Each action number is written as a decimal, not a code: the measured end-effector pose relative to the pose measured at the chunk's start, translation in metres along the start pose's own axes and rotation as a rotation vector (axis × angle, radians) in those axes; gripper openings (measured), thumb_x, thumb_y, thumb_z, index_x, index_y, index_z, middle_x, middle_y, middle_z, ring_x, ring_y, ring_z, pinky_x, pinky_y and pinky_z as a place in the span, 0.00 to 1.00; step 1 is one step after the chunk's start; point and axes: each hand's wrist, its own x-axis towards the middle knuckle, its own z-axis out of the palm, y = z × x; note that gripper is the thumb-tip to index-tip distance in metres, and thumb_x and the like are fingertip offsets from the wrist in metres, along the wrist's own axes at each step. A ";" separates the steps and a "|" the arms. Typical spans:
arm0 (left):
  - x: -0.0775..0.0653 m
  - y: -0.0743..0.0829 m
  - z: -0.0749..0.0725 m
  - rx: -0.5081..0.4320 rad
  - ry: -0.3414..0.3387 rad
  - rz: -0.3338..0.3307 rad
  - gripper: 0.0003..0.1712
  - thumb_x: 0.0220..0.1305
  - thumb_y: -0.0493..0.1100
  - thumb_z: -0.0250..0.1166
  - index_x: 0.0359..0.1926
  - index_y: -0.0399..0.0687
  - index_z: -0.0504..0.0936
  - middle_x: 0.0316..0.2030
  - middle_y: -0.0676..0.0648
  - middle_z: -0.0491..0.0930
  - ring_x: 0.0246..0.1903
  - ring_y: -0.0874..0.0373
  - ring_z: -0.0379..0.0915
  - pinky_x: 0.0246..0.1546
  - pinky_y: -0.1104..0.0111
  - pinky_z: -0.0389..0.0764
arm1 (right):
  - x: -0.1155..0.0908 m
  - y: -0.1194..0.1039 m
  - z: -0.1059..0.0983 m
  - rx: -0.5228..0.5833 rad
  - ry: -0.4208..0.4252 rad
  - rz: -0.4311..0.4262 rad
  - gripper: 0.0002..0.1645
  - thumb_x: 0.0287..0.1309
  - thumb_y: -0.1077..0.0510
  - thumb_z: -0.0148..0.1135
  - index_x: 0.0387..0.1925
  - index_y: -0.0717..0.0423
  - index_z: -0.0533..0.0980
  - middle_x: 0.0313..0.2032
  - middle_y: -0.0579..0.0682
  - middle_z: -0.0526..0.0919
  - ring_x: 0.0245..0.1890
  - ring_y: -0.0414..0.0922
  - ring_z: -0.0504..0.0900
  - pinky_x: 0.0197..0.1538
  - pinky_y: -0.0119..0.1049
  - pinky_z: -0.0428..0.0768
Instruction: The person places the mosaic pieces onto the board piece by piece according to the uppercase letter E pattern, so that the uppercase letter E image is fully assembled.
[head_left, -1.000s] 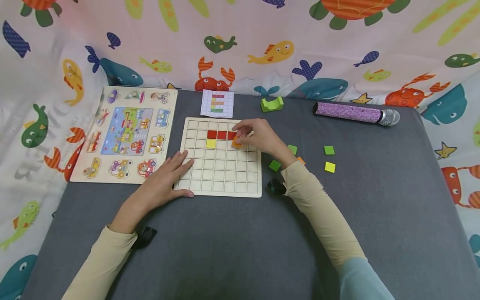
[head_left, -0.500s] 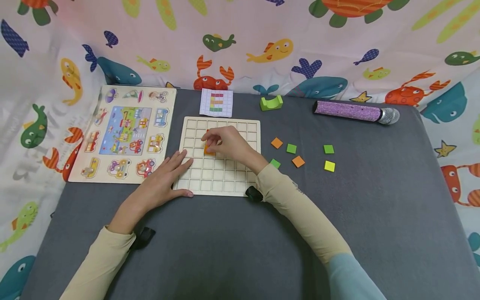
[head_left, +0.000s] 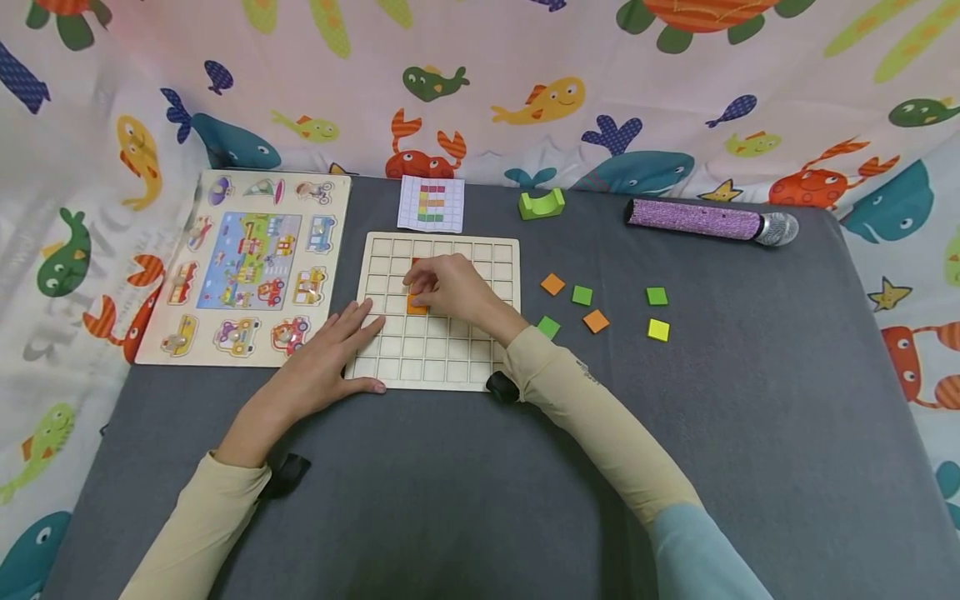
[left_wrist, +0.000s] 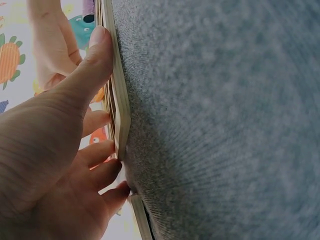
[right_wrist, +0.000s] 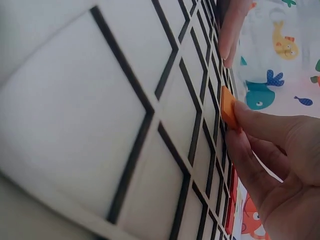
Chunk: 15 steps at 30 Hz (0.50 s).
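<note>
My right hand (head_left: 461, 293) pinches an orange square tile (right_wrist: 228, 107) between thumb and fingers at the wooden grid board (head_left: 435, 367). The tile (head_left: 417, 307) sits at a cell in the board's left half; the right wrist view shows it against the grid, though whether it is fully seated I cannot tell. A strip of red (right_wrist: 231, 202) shows beyond the fingertips there. In the head view the hand covers most of the cells above. My left hand (head_left: 318, 358) rests at the board's lower left corner, fingers fairly straight along the left edge and thumb (left_wrist: 97, 55) at the near edge.
Right of the board lie loose orange tiles (head_left: 596, 322), green tiles (head_left: 582, 295) and a yellow tile (head_left: 658, 330). A printed pattern card (head_left: 408, 208), a green curved block (head_left: 542, 205) and a microphone (head_left: 697, 220) stand behind. A picture puzzle board (head_left: 176, 333) lies left.
My right hand has moved left across the board with the orange tile, from beside the red row to the cell now under it, and then nearly stopped. The left hand stays put.
</note>
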 end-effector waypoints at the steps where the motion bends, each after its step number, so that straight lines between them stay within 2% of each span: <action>1: 0.000 0.000 0.000 -0.001 0.002 0.000 0.55 0.52 0.58 0.74 0.74 0.41 0.59 0.76 0.38 0.47 0.75 0.40 0.39 0.73 0.47 0.47 | 0.000 0.000 0.000 -0.005 0.001 0.004 0.14 0.54 0.63 0.72 0.44 0.61 0.83 0.33 0.48 0.85 0.34 0.40 0.82 0.41 0.29 0.78; 9: -0.003 -0.001 0.000 -0.012 -0.004 -0.005 0.55 0.52 0.58 0.74 0.74 0.41 0.58 0.76 0.38 0.47 0.75 0.40 0.39 0.73 0.47 0.46 | -0.002 -0.004 0.004 -0.089 -0.010 0.009 0.09 0.58 0.63 0.69 0.42 0.57 0.83 0.34 0.47 0.84 0.36 0.39 0.80 0.42 0.27 0.77; 15: -0.002 0.000 0.000 -0.017 -0.003 -0.009 0.55 0.53 0.58 0.74 0.74 0.42 0.58 0.76 0.39 0.47 0.75 0.42 0.38 0.73 0.48 0.46 | -0.003 -0.001 0.002 -0.066 -0.008 0.003 0.09 0.58 0.63 0.69 0.42 0.57 0.83 0.33 0.45 0.84 0.35 0.38 0.80 0.41 0.27 0.77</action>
